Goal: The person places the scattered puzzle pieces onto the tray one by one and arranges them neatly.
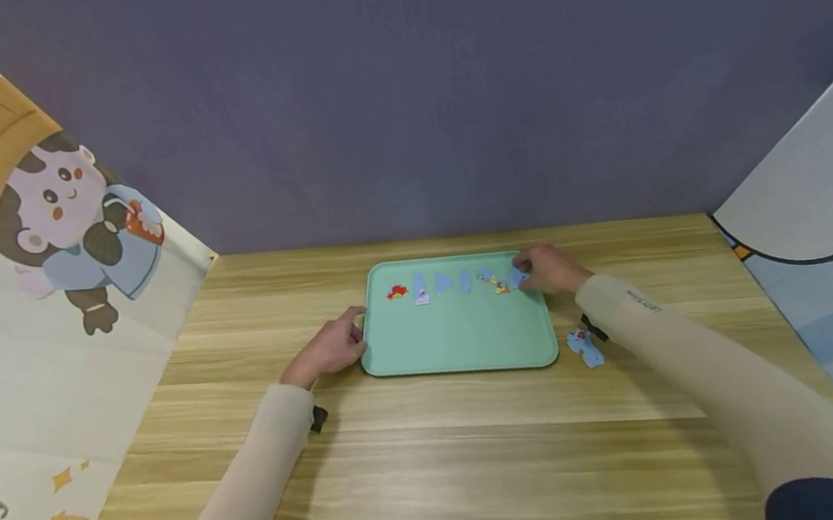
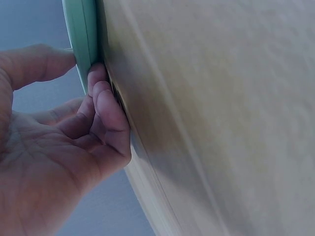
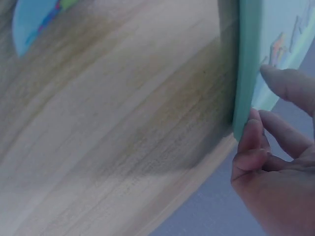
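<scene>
A mint-green tray (image 1: 462, 339) lies on the table with several puzzle pieces in a row along its far side. My left hand (image 1: 334, 345) grips the tray's left rim, its thumb (image 2: 47, 64) on the inner side and curled fingers against the outside. At the far right corner, my right hand (image 1: 551, 269) holds a light-blue puzzle piece (image 1: 517, 276) between thumb and index finger, partly hiding it. Its other fingers curl by the rim in the right wrist view. Left of it lie a blue-and-yellow piece (image 1: 496, 283) and a narrow blue piece (image 1: 465, 280).
Further left in the tray are a pointed blue piece (image 1: 444, 282), a blue-and-white piece (image 1: 420, 289) and a red piece (image 1: 397, 292). Blue pieces with a red detail (image 1: 586, 349) lie on the table right of the tray, beside the right wrist. A dark wall (image 1: 448, 123) rises behind.
</scene>
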The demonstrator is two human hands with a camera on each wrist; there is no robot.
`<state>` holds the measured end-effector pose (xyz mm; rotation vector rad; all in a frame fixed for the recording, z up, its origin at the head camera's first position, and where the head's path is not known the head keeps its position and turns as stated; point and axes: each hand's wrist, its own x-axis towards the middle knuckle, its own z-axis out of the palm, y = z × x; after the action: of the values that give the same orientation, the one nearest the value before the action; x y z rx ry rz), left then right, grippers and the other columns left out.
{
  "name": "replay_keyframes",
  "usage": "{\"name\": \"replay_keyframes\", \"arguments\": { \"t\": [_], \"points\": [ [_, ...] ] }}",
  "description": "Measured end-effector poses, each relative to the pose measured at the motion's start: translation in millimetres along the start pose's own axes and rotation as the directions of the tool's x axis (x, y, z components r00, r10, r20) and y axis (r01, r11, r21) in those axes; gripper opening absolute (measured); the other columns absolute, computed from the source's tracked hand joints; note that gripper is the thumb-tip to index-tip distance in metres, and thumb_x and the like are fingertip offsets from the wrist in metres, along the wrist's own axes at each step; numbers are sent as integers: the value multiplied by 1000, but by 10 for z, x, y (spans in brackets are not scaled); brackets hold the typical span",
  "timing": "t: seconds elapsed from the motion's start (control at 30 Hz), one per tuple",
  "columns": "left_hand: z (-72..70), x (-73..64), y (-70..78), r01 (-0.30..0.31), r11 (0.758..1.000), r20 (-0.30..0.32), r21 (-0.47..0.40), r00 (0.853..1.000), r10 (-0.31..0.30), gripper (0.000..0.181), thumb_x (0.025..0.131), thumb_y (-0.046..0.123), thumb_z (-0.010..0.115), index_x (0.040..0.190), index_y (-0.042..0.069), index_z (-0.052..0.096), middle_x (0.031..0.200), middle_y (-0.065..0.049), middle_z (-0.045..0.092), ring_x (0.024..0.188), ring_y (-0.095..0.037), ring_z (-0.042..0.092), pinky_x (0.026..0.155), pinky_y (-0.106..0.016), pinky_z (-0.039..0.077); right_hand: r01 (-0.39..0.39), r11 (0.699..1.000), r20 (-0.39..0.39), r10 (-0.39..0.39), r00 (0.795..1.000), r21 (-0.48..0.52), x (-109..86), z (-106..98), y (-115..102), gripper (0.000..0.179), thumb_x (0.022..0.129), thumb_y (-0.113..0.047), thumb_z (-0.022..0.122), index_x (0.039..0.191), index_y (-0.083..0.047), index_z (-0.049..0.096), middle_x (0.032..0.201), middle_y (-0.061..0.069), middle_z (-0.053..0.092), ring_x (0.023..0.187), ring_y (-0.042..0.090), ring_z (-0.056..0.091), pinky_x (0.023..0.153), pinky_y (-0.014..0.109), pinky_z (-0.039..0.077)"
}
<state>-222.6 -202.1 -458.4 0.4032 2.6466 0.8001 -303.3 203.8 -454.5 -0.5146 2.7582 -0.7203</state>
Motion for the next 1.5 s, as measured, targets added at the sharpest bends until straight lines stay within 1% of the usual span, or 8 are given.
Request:
{"name": "replay_keyframes", "arguments": {
  "t": [0.3, 0.5, 0.63, 0.73, 0.9, 1.1, 1.2, 1.5],
  "points": [
    [-13, -21, 30, -3, 1000, -1, 3, 1000, 3, 63, 88, 7, 59, 143, 0, 30, 94, -11, 61, 81, -19, 58, 74, -37, 48, 22, 996, -33, -20, 999, 84, -190, -152, 36, 48, 86, -8, 66, 129, 8, 52, 118, 25, 57, 106, 37, 53, 87, 50, 44],
    [-13, -28, 40, -1, 1000, -2, 9, 1000, 1, 63, 88, 7, 59, 143, 0, 30, 95, -11, 61, 82, -20, 58, 76, -38, 48, 16, 997, -63, -12, 998, 70, -345, -184, 119, 45, 88, -14, 66, 127, 5, 54, 117, 21, 57, 104, 35, 54, 86, 50, 44],
    [-11, -27, 39, 2, 1000, -5, 12, 1000, -2, 63, 88, 7, 60, 143, 0, 30, 96, -11, 61, 82, -20, 58, 76, -37, 48, 14, 997, -60, -9, 998, 73, -448, -174, 185, 45, 88, -13, 67, 127, 6, 54, 117, 22, 57, 103, 35, 54, 84, 49, 45],
    [-12, -29, 47, 5, 1000, -3, 10, 1000, -5, 63, 88, 7, 60, 143, 0, 30, 96, -11, 61, 83, -20, 58, 76, -38, 48, 23, 997, -50, -19, 999, 78, -535, -171, 207, 42, 86, -12, 69, 122, 6, 57, 111, 21, 60, 98, 32, 56, 80, 46, 47],
    [-11, -35, 56, 4, 1000, -1, 7, 1000, -4, 62, 88, 7, 60, 143, 0, 30, 96, -11, 61, 84, -21, 58, 77, -38, 48, 54, 997, -26, -53, 998, 60, -708, -125, 229, 38, 83, -15, 73, 115, 3, 62, 105, 14, 61, 95, 29, 56, 80, 45, 46],
    [-6, -27, 38, 2, 1000, 1, 7, 1000, -2, 62, 88, 7, 59, 143, -1, 30, 97, -11, 61, 84, -21, 58, 77, -38, 48, 29, 999, 13, -30, 999, 31, -966, -25, 247, 44, 79, -23, 77, 114, -1, 63, 105, 10, 60, 98, 29, 56, 84, 45, 45],
    [-5, -21, 25, 1, 1000, 1, 11, 1000, -1, 63, 88, 7, 59, 143, -1, 30, 97, -11, 61, 83, -20, 58, 76, -38, 48, 46, 999, 23, -46, 999, 17, -1101, 23, 255, 47, 77, -26, 79, 113, 0, 62, 106, 11, 59, 99, 30, 56, 85, 47, 44],
    [-16, -39, 47, -7, 1000, 1, 13, 1000, 7, 63, 88, 7, 59, 143, -1, 29, 96, -11, 61, 82, -20, 58, 76, -38, 48, 83, 996, -13, -83, 996, -28, -1363, 152, 270, 51, 72, -33, 82, 110, -4, 66, 95, 3, 54, 85, 18, 50, 76, 39, 43]
  ]
}}
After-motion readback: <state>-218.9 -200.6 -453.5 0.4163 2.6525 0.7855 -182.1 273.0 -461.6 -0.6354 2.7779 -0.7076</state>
